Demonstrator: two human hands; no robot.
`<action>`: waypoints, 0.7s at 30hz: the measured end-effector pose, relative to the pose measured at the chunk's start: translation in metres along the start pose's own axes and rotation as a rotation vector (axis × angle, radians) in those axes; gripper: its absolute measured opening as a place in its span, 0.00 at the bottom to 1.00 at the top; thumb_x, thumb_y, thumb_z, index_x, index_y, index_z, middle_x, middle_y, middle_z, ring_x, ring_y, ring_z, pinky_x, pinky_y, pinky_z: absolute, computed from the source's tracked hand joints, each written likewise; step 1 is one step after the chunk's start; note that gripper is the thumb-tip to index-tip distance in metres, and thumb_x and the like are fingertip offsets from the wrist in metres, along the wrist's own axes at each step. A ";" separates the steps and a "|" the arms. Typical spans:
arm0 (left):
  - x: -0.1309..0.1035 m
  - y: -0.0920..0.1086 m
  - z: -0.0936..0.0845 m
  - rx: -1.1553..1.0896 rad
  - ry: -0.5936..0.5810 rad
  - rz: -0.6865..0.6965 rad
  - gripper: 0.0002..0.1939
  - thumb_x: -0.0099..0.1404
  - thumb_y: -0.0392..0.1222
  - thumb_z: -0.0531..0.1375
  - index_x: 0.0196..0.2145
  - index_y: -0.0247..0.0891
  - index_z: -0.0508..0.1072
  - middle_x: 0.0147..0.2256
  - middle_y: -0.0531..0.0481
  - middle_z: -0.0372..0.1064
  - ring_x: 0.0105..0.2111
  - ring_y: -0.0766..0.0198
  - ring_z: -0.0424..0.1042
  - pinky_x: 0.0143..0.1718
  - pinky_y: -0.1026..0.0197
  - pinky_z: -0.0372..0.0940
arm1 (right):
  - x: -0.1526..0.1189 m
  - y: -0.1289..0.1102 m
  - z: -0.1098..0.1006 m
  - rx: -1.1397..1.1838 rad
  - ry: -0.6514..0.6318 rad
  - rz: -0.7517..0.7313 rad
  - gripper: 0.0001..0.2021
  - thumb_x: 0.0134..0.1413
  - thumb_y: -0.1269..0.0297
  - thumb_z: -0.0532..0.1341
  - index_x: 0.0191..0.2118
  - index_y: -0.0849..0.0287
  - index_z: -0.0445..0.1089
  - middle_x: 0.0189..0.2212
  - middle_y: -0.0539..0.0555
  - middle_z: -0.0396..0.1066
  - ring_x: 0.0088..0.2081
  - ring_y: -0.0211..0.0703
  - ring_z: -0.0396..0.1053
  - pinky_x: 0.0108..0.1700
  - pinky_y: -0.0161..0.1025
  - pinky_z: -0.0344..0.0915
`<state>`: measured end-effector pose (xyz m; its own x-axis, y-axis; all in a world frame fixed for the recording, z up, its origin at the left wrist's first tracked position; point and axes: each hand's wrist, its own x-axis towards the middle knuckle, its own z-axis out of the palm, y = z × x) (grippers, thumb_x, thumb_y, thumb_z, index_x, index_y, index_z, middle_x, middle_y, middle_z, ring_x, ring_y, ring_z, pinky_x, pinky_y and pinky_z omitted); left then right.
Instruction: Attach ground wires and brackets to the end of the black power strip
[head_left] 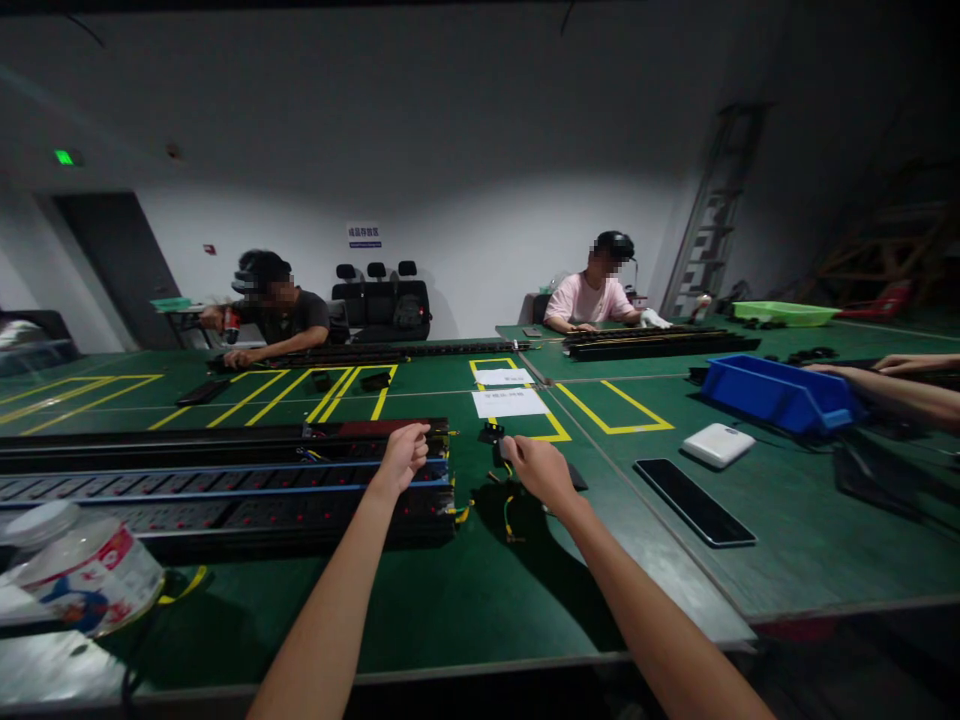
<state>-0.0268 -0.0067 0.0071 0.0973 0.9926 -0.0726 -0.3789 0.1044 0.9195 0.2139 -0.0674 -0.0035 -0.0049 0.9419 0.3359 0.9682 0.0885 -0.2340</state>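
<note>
My left hand (405, 458) is closed, fingers curled in a pinch, over the right end of the long black strips (322, 515). What it holds, if anything, is hidden. These strips carry rows of sockets with small red marks, and yellow-green wires (463, 512) stick out at their end. To the right, my right hand (536, 468) is closed at a small black part (492, 430) with short wires (510, 520) below it. The fingers hide most of their grip. White paper sheets (510, 403) lie just beyond both hands.
A clear plastic jar (82, 570) stands at left front. To the right are a black phone (694, 502), a white box (718, 445) and a blue bin (776, 395), beside another person's arms (915, 385). Two co-workers sit across the green table (420, 620).
</note>
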 end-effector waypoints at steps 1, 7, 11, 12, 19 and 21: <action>0.000 0.000 0.000 0.000 0.000 0.001 0.21 0.51 0.40 0.67 0.24 0.41 0.54 0.14 0.68 0.40 0.12 0.79 0.41 0.13 0.72 0.36 | 0.001 0.002 0.000 -0.010 0.005 0.023 0.24 0.72 0.55 0.45 0.34 0.58 0.73 0.32 0.56 0.77 0.35 0.44 0.73 0.31 0.36 0.49; 0.000 -0.001 -0.001 0.008 0.010 0.001 0.20 0.52 0.40 0.67 0.24 0.41 0.55 0.14 0.68 0.40 0.12 0.78 0.41 0.14 0.71 0.35 | 0.001 0.001 0.007 -0.011 -0.070 -0.025 0.23 0.72 0.54 0.46 0.34 0.58 0.73 0.33 0.57 0.77 0.35 0.45 0.73 0.32 0.36 0.50; 0.000 -0.002 -0.002 0.017 -0.002 0.013 0.19 0.51 0.40 0.67 0.24 0.40 0.57 0.15 0.67 0.41 0.13 0.78 0.41 0.15 0.70 0.34 | -0.003 -0.006 0.010 -0.004 -0.127 -0.155 0.22 0.71 0.53 0.48 0.35 0.58 0.74 0.37 0.57 0.75 0.41 0.46 0.71 0.37 0.36 0.55; 0.000 -0.003 -0.002 0.027 0.000 0.015 0.18 0.51 0.41 0.67 0.25 0.40 0.57 0.15 0.67 0.41 0.13 0.78 0.41 0.15 0.70 0.34 | -0.005 -0.007 0.011 -0.003 -0.140 -0.188 0.21 0.71 0.53 0.48 0.36 0.57 0.74 0.38 0.57 0.75 0.43 0.47 0.70 0.39 0.36 0.56; -0.005 -0.002 0.007 0.257 0.016 0.070 0.16 0.52 0.45 0.64 0.23 0.40 0.57 0.17 0.65 0.44 0.15 0.76 0.43 0.17 0.67 0.35 | -0.009 -0.011 0.014 0.014 -0.238 -0.257 0.24 0.72 0.53 0.46 0.35 0.56 0.75 0.39 0.56 0.74 0.46 0.49 0.67 0.43 0.40 0.58; -0.009 0.001 0.013 0.439 0.037 0.141 0.16 0.54 0.46 0.62 0.21 0.41 0.56 0.16 0.63 0.44 0.15 0.74 0.44 0.19 0.66 0.38 | -0.009 -0.010 0.015 0.003 -0.242 -0.248 0.24 0.72 0.53 0.45 0.35 0.56 0.75 0.38 0.57 0.74 0.45 0.49 0.68 0.43 0.41 0.58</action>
<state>-0.0161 -0.0160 0.0134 0.0371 0.9976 0.0586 0.0407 -0.0601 0.9974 0.2008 -0.0721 -0.0178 -0.2998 0.9411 0.1564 0.9294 0.3251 -0.1747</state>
